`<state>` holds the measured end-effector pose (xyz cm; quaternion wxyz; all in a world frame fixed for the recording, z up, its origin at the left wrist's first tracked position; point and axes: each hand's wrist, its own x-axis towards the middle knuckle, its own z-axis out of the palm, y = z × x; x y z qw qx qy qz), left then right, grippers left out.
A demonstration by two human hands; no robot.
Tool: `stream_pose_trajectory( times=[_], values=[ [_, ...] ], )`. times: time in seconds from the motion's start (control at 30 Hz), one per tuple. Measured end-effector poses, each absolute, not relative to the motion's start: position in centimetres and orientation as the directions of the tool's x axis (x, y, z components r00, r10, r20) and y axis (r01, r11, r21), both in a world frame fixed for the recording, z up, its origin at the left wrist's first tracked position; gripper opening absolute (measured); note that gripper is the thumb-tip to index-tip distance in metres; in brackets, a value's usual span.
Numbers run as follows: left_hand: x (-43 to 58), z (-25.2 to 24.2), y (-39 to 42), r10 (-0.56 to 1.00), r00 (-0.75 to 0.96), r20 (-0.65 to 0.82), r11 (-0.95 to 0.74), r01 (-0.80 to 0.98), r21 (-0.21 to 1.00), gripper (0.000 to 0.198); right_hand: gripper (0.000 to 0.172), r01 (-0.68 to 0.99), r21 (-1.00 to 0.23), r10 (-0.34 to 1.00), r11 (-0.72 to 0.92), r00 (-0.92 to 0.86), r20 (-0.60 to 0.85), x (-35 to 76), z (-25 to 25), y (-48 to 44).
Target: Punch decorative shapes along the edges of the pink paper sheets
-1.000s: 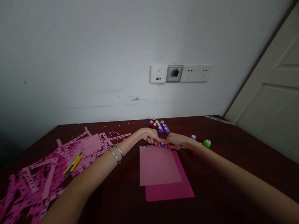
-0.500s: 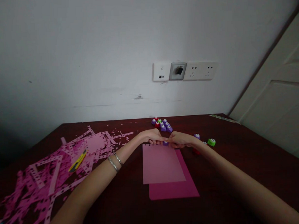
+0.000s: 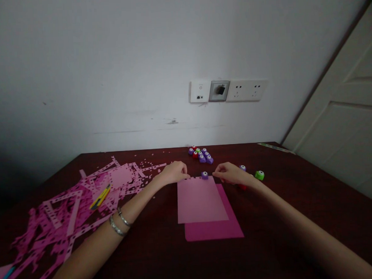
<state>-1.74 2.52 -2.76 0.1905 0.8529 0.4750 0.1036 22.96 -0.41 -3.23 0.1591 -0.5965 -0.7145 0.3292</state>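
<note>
A light pink sheet of paper lies over a darker pink sheet, with a row of small punched holes along its far edge. A small purple craft punch with a white top sits on that edge, right of the middle. My left hand has its fingers closed at the sheet's far left corner. At the far right corner, the thumb and finger of my right hand are pinched together beside the punch. Neither hand touches the punch.
Pink punched paper strips are heaped at left, with a yellow utility knife on them. Several coloured punches cluster near the wall. A green punch stands right of my right hand. Wall sockets are above.
My hands have moved apart from the purple punch, left hand to the left corner and right hand slightly right. The punch is now uncovered on the paper's edge.
</note>
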Motion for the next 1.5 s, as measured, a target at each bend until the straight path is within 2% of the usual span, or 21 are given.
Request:
stream_pose_trajectory(
  times=[0.2, 0.4, 0.53, 0.73, 0.97, 1.23, 1.3, 1.4, 1.5],
  values=[
    [-3.0, -3.3, 2.7, 0.828, 0.552, -0.099, -0.459, 0.768, 0.448, 0.017, 0.021, 0.684, -0.729, 0.925, -0.022, -0.262, -0.275, 22.9, -5.0, -1.0],
    [-3.4, -4.2, 3.7, 0.805, 0.581, -0.124, -0.466, 0.747, 0.475, 0.017, 0.019, 0.656, -0.754, 0.932, -0.042, -0.246, -0.266, 22.4, -6.4, -0.6],
    [-3.5, -4.6, 4.1, 0.782, 0.606, -0.149, -0.465, 0.725, 0.507, 0.017, 0.020, 0.659, -0.749, 0.949, -0.068, -0.189, -0.253, 22.4, -6.5, -0.6],
    [-3.3, -4.8, 4.1, 0.765, 0.618, -0.178, -0.443, 0.707, 0.551, 0.016, 0.032, 0.687, -0.727, 0.926, -0.009, -0.268, -0.265, 22.8, -7.1, -0.1],
    [-3.1, -4.3, 3.7, 0.711, 0.668, -0.219, -0.454, 0.675, 0.581, 0.015, 0.027, 0.682, -0.731, 0.907, 0.008, -0.312, -0.281, 23.3, -6.0, -0.7],
    [-3.0, -4.1, 3.3, 0.682, 0.690, -0.241, -0.467, 0.665, 0.583, 0.013, 0.020, 0.773, -0.634, 0.918, -0.012, -0.243, -0.314, 23.1, -4.7, -1.5],
    [-3.0, -4.1, 3.3, 0.680, 0.692, -0.242, -0.468, 0.663, 0.584, 0.013, 0.018, 0.790, -0.613, 0.935, 0.017, -0.229, -0.270, 23.0, -4.6, -1.6],
    [-3.0, -4.0, 3.4, 0.673, 0.703, -0.231, -0.473, 0.649, 0.596, 0.015, 0.016, 0.786, -0.600, 0.965, 0.147, -0.247, -0.086, 22.7, -4.4, -1.5],
    [-3.2, -3.9, 3.6, 0.684, 0.698, -0.209, -0.471, 0.643, 0.604, 0.017, 0.022, 0.784, -0.566, 0.961, 0.253, -0.271, 0.055, 22.2, -4.6, -1.1]
  ],
)
